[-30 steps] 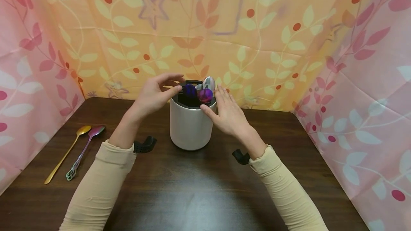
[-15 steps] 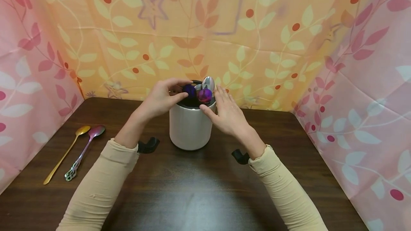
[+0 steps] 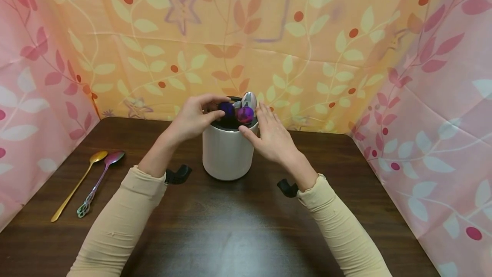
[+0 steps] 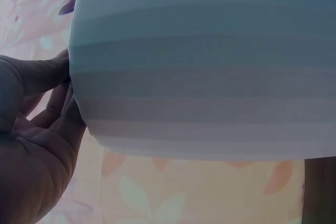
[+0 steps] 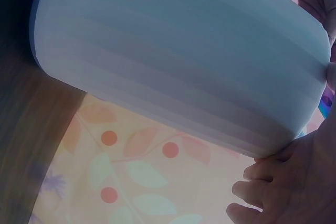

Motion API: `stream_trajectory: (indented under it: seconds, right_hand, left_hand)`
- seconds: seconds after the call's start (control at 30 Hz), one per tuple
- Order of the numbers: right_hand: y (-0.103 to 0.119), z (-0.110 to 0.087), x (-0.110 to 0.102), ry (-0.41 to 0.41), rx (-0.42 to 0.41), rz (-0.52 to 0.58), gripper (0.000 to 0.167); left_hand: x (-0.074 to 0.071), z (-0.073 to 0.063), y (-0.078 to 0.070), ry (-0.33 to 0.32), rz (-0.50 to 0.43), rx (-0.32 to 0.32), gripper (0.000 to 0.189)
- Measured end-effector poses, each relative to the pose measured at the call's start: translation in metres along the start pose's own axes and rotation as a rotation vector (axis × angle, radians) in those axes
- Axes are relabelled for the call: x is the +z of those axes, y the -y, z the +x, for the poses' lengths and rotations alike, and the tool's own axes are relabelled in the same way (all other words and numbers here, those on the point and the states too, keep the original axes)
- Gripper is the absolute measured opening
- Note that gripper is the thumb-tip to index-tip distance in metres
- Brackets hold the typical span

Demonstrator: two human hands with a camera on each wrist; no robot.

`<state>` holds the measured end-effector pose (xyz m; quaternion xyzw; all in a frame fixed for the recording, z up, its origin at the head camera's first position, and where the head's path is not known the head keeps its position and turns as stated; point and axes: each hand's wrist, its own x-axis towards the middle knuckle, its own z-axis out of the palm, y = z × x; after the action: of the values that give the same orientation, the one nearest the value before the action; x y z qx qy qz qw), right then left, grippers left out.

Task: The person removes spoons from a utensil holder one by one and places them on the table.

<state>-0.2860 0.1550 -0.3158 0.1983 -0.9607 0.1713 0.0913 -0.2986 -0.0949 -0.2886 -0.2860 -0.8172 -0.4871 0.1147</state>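
L hand (image 3: 193, 116) at pot (image 3: 228, 153), grip unclear, R hand (image 3: 273, 136) on it, thumb spread; uneven push could tip pot & spill spoons (image 3: 250, 99).

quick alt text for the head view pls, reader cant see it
A person's left hand and right hand are at the top of a white canister with spoon bowls showing there, on a dark wooden table. A gold spoon and a purple spoon lie to the left; patterned cloth hangs behind.

I see the left hand (image 3: 193, 115) has moved right, nearer the frame's middle, and its thumb now covers a bit of the dark purple spoon (image 3: 228, 108).
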Motion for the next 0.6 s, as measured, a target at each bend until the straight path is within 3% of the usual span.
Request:
stream_trajectory:
  seconds: [0.6]
  right_hand:
    - [0.001, -0.001, -0.001, 0.001, 0.001, -0.003, 0.101]
  left_hand:
    - [-0.013, -0.004, -0.013, -0.101, -0.117, -0.011, 0.035]
